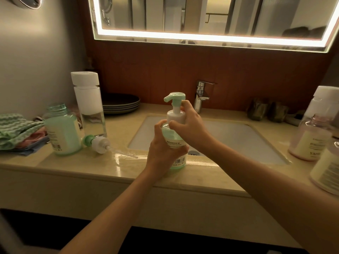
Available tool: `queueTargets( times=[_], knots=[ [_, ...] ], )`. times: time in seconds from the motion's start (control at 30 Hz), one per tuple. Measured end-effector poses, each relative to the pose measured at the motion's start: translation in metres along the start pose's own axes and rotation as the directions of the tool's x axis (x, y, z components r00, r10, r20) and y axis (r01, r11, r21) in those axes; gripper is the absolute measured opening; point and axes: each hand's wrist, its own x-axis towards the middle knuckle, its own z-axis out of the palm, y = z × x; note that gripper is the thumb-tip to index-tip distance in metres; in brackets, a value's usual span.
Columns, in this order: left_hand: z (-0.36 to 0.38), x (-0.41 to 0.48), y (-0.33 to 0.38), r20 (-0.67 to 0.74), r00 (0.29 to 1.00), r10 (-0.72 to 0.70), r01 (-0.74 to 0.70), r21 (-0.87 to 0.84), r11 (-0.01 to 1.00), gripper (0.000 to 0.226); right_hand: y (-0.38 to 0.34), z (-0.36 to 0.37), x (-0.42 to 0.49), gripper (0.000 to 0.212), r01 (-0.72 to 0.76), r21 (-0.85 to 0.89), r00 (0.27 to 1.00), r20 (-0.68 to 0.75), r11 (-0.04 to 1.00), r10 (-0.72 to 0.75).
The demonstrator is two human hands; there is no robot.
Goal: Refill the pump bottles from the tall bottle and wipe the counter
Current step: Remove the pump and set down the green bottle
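A green pump bottle (175,138) stands on the counter's front edge before the sink. My left hand (162,149) grips its body. My right hand (189,121) holds the white collar of its pump head (175,101), which sits on the bottle's neck. At the left a second green bottle (62,131) stands open with no pump. Its pump head (97,142) lies on the counter beside it, tube pointing right. Behind them stands the tall clear bottle (89,105) with a white cap, partly filled.
Folded cloths (16,132) lie at the far left of the beige counter (82,167). Dark plates (121,103) are stacked behind the tall bottle. The sink (229,140) and tap (200,96) are in the middle. Two pinkish bottles (311,129) stand at the right. A wet streak (124,154) lies near the loose pump.
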Motion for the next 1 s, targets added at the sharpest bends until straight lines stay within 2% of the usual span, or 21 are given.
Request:
queueTargets(
  times=[0.07,0.23,0.3,0.4,0.5,0.57,0.63,0.73,0.87,1.0],
  knots=[
    [-0.0002,-0.0004,0.0003,0.002,1.0,-0.002,0.002,-0.004,1.0,0.08,0.0003,0.0016,0.0005,0.052,0.0,-0.011,1.0,0.004,1.0,0.0],
    [0.0012,0.0008,0.0009,-0.004,1.0,0.013,-0.013,0.018,1.0,0.083,0.0034,-0.0001,0.0037,0.064,-0.013,-0.167,0.993,-0.116,0.986,-0.007],
    [0.0007,0.0004,0.0004,-0.002,1.0,0.018,-0.018,0.014,1.0,0.081,0.0029,-0.0011,0.0032,0.058,-0.002,-0.151,0.992,-0.122,0.989,-0.017],
    [-0.0005,0.0001,-0.0009,-0.004,1.0,0.008,-0.008,-0.007,1.0,0.079,-0.0003,-0.0003,0.0003,0.05,-0.004,-0.013,0.999,-0.051,1.0,0.003],
    [-0.0004,-0.0002,-0.0004,-0.002,1.0,0.006,-0.006,-0.011,1.0,0.08,-0.0003,0.0014,-0.0003,0.051,-0.021,0.07,1.0,0.006,0.997,0.02],
    [-0.0002,-0.0007,0.0009,-0.003,1.0,0.016,-0.016,-0.006,1.0,0.081,0.0026,0.0017,0.0015,0.059,-0.02,0.031,0.999,-0.041,0.999,0.021],
    [0.0,-0.0007,0.0018,-0.003,1.0,0.02,-0.02,0.003,1.0,0.082,0.0041,0.001,0.0028,0.064,-0.016,-0.08,0.994,-0.113,0.997,0.007],
    [-0.0002,-0.0006,0.0022,0.003,1.0,0.015,-0.015,0.01,1.0,0.084,0.0038,-0.0002,0.0023,0.057,-0.011,-0.15,0.986,-0.167,0.989,-0.014],
    [-0.0007,-0.0001,0.0001,0.002,1.0,0.007,-0.007,-0.001,1.0,0.082,-0.0011,0.0012,-0.001,0.04,0.005,-0.031,0.996,-0.085,1.0,-0.007],
    [-0.0003,0.0002,-0.0004,0.007,1.0,0.002,-0.002,-0.007,1.0,0.081,-0.0015,0.0003,-0.0035,0.04,0.023,0.007,0.999,-0.048,1.0,-0.023]
  ],
)
